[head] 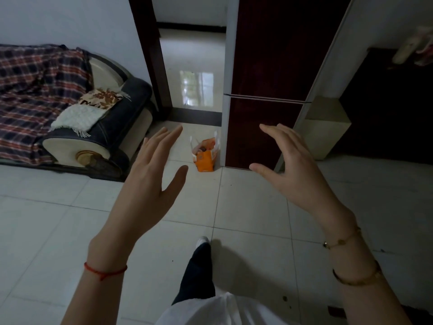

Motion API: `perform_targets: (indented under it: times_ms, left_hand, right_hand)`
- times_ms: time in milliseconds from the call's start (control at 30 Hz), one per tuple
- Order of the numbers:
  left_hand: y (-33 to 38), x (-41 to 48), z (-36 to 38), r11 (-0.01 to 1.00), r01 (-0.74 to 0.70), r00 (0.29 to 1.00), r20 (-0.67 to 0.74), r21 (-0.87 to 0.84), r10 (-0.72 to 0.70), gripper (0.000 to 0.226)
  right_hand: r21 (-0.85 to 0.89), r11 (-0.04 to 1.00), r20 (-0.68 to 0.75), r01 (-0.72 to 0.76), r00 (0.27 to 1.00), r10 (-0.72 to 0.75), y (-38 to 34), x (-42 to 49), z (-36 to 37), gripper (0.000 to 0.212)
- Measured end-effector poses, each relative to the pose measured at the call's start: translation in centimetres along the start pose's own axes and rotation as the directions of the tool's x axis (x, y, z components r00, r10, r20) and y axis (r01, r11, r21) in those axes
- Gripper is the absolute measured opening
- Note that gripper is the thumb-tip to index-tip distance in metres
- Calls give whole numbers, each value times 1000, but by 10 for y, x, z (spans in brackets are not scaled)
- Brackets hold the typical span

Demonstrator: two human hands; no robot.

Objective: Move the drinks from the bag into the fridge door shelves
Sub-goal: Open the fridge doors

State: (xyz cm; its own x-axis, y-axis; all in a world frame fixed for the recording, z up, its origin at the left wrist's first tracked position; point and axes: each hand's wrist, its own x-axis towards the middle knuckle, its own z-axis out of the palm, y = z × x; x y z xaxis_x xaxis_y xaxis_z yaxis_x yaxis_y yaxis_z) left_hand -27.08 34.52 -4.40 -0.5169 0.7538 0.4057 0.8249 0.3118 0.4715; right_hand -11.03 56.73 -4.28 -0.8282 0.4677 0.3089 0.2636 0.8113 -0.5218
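Facing: dark fridge, doors closed, ahead-right.
Bag: orange bag upright on the floor, just beside the fridge's left edge.
Hands: left hand and right hand empty, fingers spread; the bag lies ahead between them, seemingly nearer the left.

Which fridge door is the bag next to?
The lower door, below the seam; the bag stands on the floor at its left edge.
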Motion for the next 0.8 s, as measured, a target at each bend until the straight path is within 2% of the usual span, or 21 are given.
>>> perform_targets:
  times_ms: [467,800]
  left_hand:
    - [-124,204,16,999,-28,999,31,16,28,63]
    - [-189,303,41,998,-51,994,95,-30,54,63]
  right_hand:
    - [18,1000,-63,-23,998,24,39,222,48,72]
    - [0,996,-55,-94,994,94,62,313,83,70]
